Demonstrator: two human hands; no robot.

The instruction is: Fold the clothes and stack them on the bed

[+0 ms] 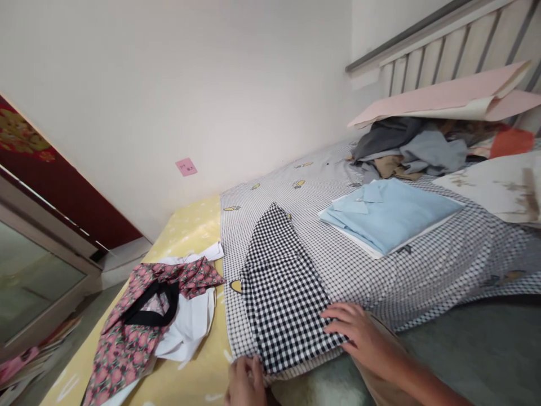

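A black-and-white gingham garment (291, 299) lies on the bed, spread in a shape that narrows toward the wall. At its near left corner, my left hand (245, 382) is closed, its fingers curled on the edge of the fabric. My right hand (357, 334) rests at the near right corner with its fingers stretched out over the cloth. To the right, a folded light blue shirt (397, 211) lies on top of something white. Off to the left is a pink floral garment (122, 349) with a black neckband, partly over white clothing (190, 321).
A grey checked sheet (359, 276) and a yellow sheet (186, 231) cover the bed. Heaped dark and grey clothes (431, 149) sit at the back right beneath a pink sheet of material (439, 98). A white wall (253, 101) stands behind; the bed's front edge is near me.
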